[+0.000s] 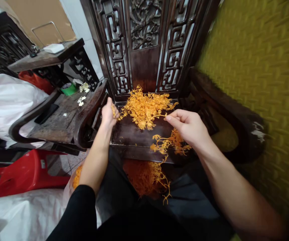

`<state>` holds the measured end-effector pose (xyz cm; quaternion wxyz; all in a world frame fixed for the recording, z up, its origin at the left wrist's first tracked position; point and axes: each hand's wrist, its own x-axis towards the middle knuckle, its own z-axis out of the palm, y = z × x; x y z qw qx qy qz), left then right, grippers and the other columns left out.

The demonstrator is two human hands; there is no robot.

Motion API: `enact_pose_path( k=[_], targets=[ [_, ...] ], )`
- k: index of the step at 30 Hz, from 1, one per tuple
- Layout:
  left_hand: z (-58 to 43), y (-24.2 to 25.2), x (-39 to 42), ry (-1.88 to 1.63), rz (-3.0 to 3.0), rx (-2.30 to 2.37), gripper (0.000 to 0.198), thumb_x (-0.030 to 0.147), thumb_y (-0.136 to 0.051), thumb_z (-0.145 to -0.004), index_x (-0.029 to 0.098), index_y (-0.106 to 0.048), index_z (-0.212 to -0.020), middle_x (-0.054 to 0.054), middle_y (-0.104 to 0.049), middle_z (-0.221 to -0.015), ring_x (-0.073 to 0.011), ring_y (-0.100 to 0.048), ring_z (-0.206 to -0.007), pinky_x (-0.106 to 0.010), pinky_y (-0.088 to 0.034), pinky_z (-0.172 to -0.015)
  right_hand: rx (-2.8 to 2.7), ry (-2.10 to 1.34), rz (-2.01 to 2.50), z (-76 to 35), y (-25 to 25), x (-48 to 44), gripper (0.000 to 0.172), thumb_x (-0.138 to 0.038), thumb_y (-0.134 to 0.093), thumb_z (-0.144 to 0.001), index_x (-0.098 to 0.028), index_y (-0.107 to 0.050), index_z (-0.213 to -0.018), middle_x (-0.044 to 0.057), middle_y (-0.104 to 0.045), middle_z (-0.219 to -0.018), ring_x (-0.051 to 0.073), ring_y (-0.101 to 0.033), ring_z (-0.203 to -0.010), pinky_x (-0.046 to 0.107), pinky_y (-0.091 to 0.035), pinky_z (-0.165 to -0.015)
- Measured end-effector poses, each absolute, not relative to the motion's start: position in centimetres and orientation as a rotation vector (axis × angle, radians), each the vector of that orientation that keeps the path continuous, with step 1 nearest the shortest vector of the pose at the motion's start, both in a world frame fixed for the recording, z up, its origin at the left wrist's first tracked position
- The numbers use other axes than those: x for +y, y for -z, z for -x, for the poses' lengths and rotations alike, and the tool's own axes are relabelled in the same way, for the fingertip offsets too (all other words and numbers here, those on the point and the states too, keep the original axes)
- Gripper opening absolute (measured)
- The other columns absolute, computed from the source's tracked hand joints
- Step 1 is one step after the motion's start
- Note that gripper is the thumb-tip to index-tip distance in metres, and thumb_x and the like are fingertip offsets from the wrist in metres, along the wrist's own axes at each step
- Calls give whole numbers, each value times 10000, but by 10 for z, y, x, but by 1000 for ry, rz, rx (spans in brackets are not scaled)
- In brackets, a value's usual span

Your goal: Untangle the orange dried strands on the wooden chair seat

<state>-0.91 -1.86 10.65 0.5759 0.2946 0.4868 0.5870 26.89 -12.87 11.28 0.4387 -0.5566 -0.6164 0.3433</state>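
Observation:
A heap of orange artificial flower sprigs (143, 103) lies on the seat of a dark carved wooden chair (131, 135). At its right side my right hand (188, 124) pinches the thin stem of a sprig (160, 115) whose head points toward the heap. My left hand (108, 113) is curled closed at the heap's left edge, with small orange bits showing at its fingers. Below my right hand, a smaller tangle of bare orange stems (176, 141) rests on the seat's front edge. More orange stems (144, 177) fill a reddish container or bag between my legs, its kind unclear.
A carved backrest (144, 65) rises behind the heap. Padded yellow textured material (255, 67) stands at right beyond the armrest (232, 117). At left are a second wooden chair (56, 124) with green tape (69, 89), a red plastic stool (31, 170) and white sacks (8, 103).

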Motion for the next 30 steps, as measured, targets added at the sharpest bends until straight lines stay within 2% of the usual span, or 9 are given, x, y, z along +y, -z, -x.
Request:
enact_pose_path(
  k=[4, 8, 12, 15, 17, 20, 23, 26, 30],
  targets=[
    [-9, -98, -30, -1012, -511, 947, 610, 606, -454, -998, 221, -261, -565, 79, -243, -430, -60, -264, -340, -201, -237, -356, -1462, -880, 1338, -271, -106, -120, 312, -456, -680, -854, -189, -618, -705, -28, -447, -554, 99, -340, -491, 259, -240, -477],
    [-24, -96, -33, -996, -283, 837, 492, 454, -457, -1036, 187, -373, -631, -8, -530, -620, -47, -554, -516, -129, -380, -418, -1407, -808, 1376, -267, -93, -114, 308, -460, -657, -875, -186, -630, -736, -26, -457, -555, 106, -353, -495, 257, -247, -482],
    [-31, -95, -30, -1043, -419, 808, 253, 261, -544, -1028, 155, -519, -800, 42, -482, -643, 12, -378, -420, -91, -225, -357, -1406, -710, 1422, -268, -85, -109, 311, -464, -628, -898, -187, -630, -757, -29, -449, -569, 112, -357, -516, 254, -258, -493],
    [-39, -90, -32, -1036, -634, 814, 265, 419, -594, -999, 179, -567, -890, 86, -347, -589, -16, -223, -392, -140, -167, -352, -1426, -706, 1446, -267, -82, -108, 309, -461, -616, -900, -185, -629, -761, -31, -448, -571, 111, -352, -521, 252, -264, -502],
    [-45, -87, -37, -1032, -827, 880, 445, 615, -491, -988, 189, -620, -966, 84, -318, -578, -42, -187, -403, -185, -169, -370, -1444, -726, 1442, -265, -82, -108, 309, -463, -612, -903, -185, -635, -770, -31, -457, -568, 113, -360, -519, 252, -270, -506],
    [-53, -87, -49, -1066, -1285, 1010, 617, 751, -424, -935, 184, -667, -961, 42, -416, -610, -74, -298, -469, -234, -269, -449, -1489, -713, 1453, -260, -81, -109, 297, -451, -613, -905, -184, -652, -780, -20, -505, -580, 120, -397, -526, 259, -290, -521],
    [-59, -90, -61, -1100, -1783, 1127, 479, 654, -595, -905, 190, -625, -787, 14, -523, -665, -111, -437, -599, -270, -369, -593, -1531, -686, 1476, -256, -80, -112, 287, -432, -600, -915, -184, -658, -781, -10, -550, -598, 128, -432, -539, 269, -308, -541],
    [-62, -89, -62, -1272, -1906, 1343, 449, 524, -599, -950, 200, -498, -656, 35, -450, -590, -111, -394, -578, -289, -337, -614, -1558, -704, 1483, -249, -82, -115, 277, -412, -608, -903, -188, -647, -745, -8, -550, -585, 134, -442, -542, 274, -299, -540],
    [-47, -85, -34, -1595, -1537, 1553, 427, 466, -548, -994, 210, -426, -674, 50, -415, -594, -95, -370, -561, -270, -304, -573, -1562, -744, 1440, -247, -91, -120, 264, -375, -634, -870, -192, -617, -681, -10, -519, -555, 131, -420, -529, 274, -278, -523]
  ],
)
